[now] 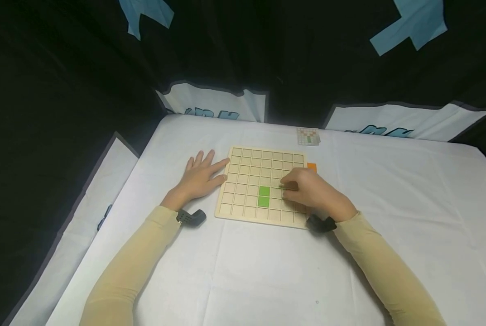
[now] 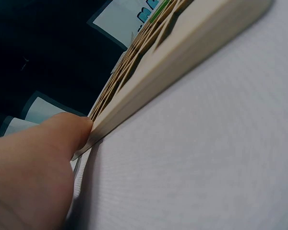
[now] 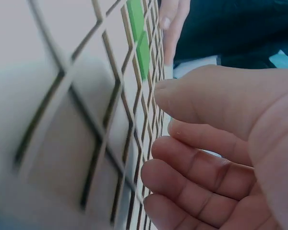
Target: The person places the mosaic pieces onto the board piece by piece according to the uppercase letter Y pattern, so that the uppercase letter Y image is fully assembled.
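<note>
A pale wooden grid board (image 1: 243, 219) lies on the white-covered table. Two green square tiles (image 1: 264, 201) sit in adjoining cells of one column; the right wrist view shows them too. My left hand (image 1: 202, 178) lies flat beside the board, fingers spread; its index finger and thumb touch the left edge. In the left wrist view the thumb (image 2: 69, 132) meets that edge. Over the right part of the board, my right hand (image 1: 308, 188) has curled fingers and thumb close together. A sliver of green shows between their tips, apparently another green tile, mostly hidden.
An orange piece (image 1: 312, 167) shows at the board's right edge, partly behind my right hand. Beyond the board's far right corner lies a small printed grid card (image 1: 308, 136). Black cloth with blue tape (image 1: 416, 22) hangs behind the table.
</note>
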A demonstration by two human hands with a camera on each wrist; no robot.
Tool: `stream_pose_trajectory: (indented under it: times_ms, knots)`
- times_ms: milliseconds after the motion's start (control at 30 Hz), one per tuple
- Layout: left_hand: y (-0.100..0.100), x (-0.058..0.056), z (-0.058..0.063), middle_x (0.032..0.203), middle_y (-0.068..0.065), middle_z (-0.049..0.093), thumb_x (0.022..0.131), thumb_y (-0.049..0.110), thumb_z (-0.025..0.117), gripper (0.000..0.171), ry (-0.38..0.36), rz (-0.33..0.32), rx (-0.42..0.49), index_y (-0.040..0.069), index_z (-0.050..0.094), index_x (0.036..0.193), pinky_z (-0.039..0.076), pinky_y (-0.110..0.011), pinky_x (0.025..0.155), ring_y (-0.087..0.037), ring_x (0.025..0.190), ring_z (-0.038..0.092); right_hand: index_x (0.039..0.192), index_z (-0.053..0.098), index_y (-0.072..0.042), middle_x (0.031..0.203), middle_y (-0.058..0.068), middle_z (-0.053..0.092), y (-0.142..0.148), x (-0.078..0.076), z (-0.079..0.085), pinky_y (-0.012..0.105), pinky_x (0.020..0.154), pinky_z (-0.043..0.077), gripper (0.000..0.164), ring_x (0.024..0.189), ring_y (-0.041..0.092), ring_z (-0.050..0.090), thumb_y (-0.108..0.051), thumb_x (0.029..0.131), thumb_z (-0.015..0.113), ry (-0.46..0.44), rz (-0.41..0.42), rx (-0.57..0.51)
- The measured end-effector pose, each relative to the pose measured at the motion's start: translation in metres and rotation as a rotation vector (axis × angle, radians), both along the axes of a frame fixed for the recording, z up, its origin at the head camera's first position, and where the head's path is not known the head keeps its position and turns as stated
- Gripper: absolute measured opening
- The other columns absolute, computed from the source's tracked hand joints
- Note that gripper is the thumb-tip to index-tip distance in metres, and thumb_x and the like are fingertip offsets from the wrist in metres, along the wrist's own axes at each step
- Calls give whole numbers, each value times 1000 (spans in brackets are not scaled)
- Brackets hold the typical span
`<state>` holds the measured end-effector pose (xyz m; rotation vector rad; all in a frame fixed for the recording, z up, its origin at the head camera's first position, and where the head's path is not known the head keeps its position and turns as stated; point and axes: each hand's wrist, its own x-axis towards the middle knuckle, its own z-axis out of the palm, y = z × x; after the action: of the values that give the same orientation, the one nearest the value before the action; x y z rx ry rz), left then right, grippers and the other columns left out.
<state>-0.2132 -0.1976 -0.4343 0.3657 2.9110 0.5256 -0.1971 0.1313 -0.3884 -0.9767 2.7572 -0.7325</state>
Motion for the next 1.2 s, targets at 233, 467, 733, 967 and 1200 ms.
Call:
stream_pose_trajectory:
  times_ms: [233, 467, 733, 967, 1200]
  knots:
    - [1, -1, 0, 172, -20, 9, 104, 49, 44, 61, 9, -1, -4, 29, 33, 161, -3, -65, 126, -48, 158, -3, 109, 76, 3, 103, 14, 77, 28, 4, -2, 42, 83, 57, 27, 89, 25, 66, -7, 85, 78, 20, -78, 18]
    - [1, -1, -1, 172, -20, 9, 104, 49, 44, 61, 2, 7, 0, 29, 34, 160, -4, -64, 127, -47, 158, -4, 111, 75, 5, 104, 16, 76, 47, 7, -4, 44, 84, 58, 29, 89, 24, 67, -4, 83, 77, -11, -141, 41]
    - [-1, -1, -3, 172, -20, 9, 104, 49, 44, 61, 8, 3, 7, 29, 34, 160, -4, -65, 126, -48, 158, -3, 111, 75, 5, 102, 17, 75, 59, 9, -5, 43, 82, 58, 28, 86, 23, 65, -4, 84, 75, -30, -182, 66]
    - [-1, -1, -2, 172, -21, 10, 104, 49, 44, 60, 11, -3, 2, 29, 35, 160, -3, -66, 126, -48, 158, -2, 110, 75, 6, 104, 18, 75, 62, 9, -6, 44, 83, 59, 28, 87, 24, 66, -2, 83, 76, -21, -184, 62]
    - [0, 0, -2, 172, -20, 9, 104, 49, 44, 61, 8, 2, 9, 29, 34, 160, -3, -65, 127, -47, 158, -3, 109, 76, 6, 104, 18, 75, 61, 10, -7, 45, 83, 59, 27, 88, 25, 67, -2, 83, 77, -33, -189, 77]
